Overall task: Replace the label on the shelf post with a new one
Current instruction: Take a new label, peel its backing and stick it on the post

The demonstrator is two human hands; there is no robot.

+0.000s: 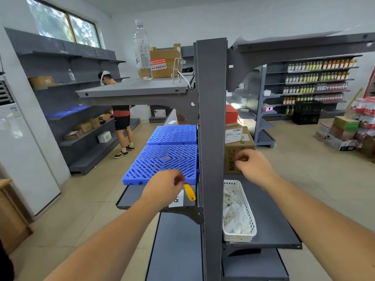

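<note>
Left hand (164, 186) pinches something small over the yellow scraper (190, 192) at the shelf's (134, 196) front edge — right hand (253, 166) fingers pressed together, contents unclear. Shelf post (212, 118) looks bare. Risk: sticky label folds onto itself mid-handover.

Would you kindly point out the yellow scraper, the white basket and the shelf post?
yellow scraper (190, 193): head view, on its handle.
white basket (246, 201): head view, on its right wall.
shelf post (212, 118): head view, on its front face.

A grey shelf post (212, 138) carries shelves on both sides. On the left middle shelf (129, 196) lie two blue slatted mats (162, 159), a yellow-handled tool (189, 192) and a white label (177, 198). The right shelf (269, 220) holds a white basket (242, 211) and a cardboard box (237, 151); a water bottle (142, 50) stands on the top shelf (132, 88).
</note>
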